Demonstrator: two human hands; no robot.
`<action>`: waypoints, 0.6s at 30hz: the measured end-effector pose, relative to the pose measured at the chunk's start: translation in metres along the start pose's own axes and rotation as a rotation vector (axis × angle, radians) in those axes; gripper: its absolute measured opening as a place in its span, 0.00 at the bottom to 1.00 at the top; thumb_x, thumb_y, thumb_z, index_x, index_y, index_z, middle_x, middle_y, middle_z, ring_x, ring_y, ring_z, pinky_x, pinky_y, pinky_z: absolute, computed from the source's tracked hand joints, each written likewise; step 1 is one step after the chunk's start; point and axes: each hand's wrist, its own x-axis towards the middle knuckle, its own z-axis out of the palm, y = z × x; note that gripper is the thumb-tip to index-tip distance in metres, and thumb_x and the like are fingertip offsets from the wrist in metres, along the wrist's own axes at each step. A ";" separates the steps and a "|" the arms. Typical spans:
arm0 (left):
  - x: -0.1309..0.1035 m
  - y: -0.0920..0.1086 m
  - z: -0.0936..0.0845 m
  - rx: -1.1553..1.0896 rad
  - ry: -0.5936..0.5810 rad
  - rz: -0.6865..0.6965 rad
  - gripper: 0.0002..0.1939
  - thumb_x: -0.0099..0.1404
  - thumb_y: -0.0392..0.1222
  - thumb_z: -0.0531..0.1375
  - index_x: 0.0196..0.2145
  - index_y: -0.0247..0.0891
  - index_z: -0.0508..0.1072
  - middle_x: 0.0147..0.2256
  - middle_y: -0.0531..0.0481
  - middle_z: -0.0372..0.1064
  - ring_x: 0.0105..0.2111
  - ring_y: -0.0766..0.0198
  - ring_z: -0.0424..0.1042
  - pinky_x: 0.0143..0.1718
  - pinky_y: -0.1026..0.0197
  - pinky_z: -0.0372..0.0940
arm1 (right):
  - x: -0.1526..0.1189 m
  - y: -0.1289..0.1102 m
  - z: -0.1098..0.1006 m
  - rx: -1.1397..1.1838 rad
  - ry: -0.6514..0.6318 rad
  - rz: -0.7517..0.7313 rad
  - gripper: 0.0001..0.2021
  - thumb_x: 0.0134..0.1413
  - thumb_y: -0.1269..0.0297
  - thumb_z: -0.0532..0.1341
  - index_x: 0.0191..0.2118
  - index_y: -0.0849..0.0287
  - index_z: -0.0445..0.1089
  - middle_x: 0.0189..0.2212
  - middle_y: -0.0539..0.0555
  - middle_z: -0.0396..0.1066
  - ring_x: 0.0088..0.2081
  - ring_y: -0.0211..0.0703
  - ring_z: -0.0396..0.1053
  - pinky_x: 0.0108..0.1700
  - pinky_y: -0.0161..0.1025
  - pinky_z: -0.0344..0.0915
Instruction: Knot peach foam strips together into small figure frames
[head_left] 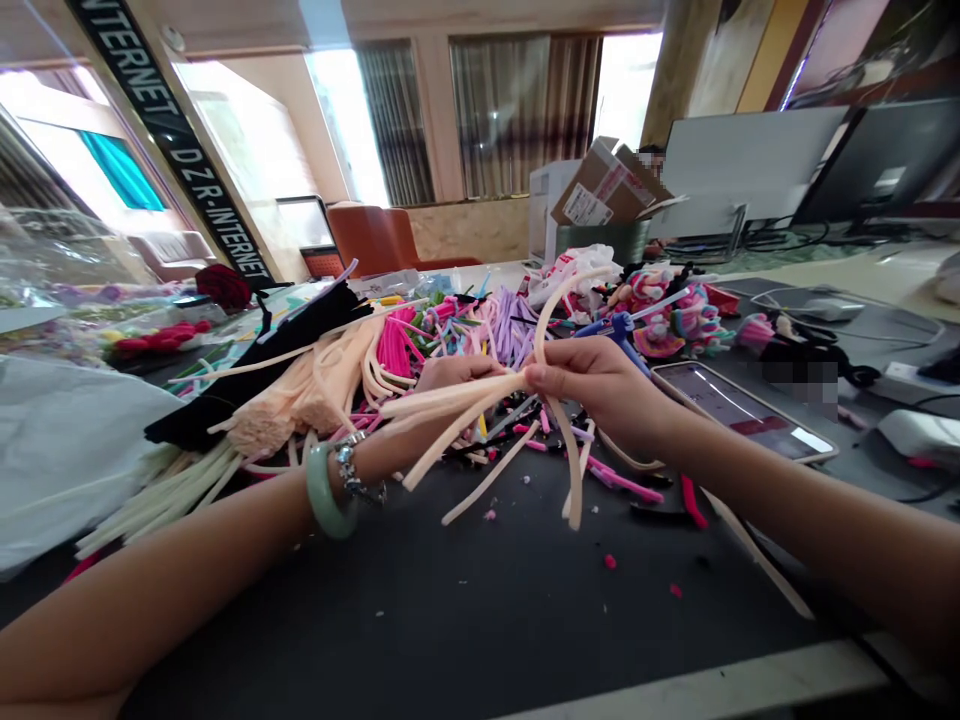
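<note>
Above the middle of the dark tabletop [450, 620], well in from its near edge, a small bunch of cream stems [450, 405] fans out from one gathered point. The right hand [589, 385] has thumb and forefinger closed narrow on that point, with one curved stem [574, 480] arching above the pinch and hanging below it. The left hand [461, 372] sits just behind the bunch, fingers curled close to the same spot; its fingertips are partly hidden, so I cannot tell how firmly they grip.

The stems look like fuzzy wire: very light, soft outside, with a bendable core that should keep whatever curve it is given. They are unlikely to slip or break, but a hard squeeze could kink them or flatten the pile. The gathered point seems the best hold, since the loose ends would splay and swing if taken by a tip.

Towards the left side of the tabletop lies a thick peach bundle [277, 395] against black material [199, 405]; towards the right, a phone [739, 405] lies flat.
</note>
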 end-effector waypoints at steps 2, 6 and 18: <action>0.004 -0.003 -0.011 -0.020 0.013 0.028 0.13 0.64 0.43 0.52 0.28 0.33 0.70 0.21 0.55 0.61 0.23 0.71 0.62 0.23 0.68 0.57 | -0.001 -0.003 -0.003 -0.094 -0.092 0.009 0.16 0.53 0.56 0.59 0.23 0.62 0.62 0.19 0.45 0.51 0.22 0.31 0.48 0.24 0.33 0.45; 0.003 0.004 -0.029 -0.126 0.063 0.098 0.11 0.64 0.41 0.55 0.30 0.32 0.72 0.21 0.55 0.62 0.22 0.72 0.59 0.23 0.68 0.56 | -0.001 -0.007 -0.003 -0.378 -0.144 -0.034 0.18 0.55 0.57 0.58 0.19 0.60 0.56 0.18 0.44 0.48 0.22 0.31 0.46 0.24 0.34 0.44; -0.031 0.053 -0.001 0.318 0.060 0.187 0.13 0.66 0.35 0.49 0.26 0.34 0.67 0.22 0.52 0.66 0.23 0.69 0.65 0.28 0.65 0.61 | 0.003 0.000 -0.002 -0.465 0.131 -0.018 0.17 0.54 0.59 0.57 0.19 0.62 0.60 0.17 0.45 0.50 0.22 0.31 0.46 0.24 0.35 0.41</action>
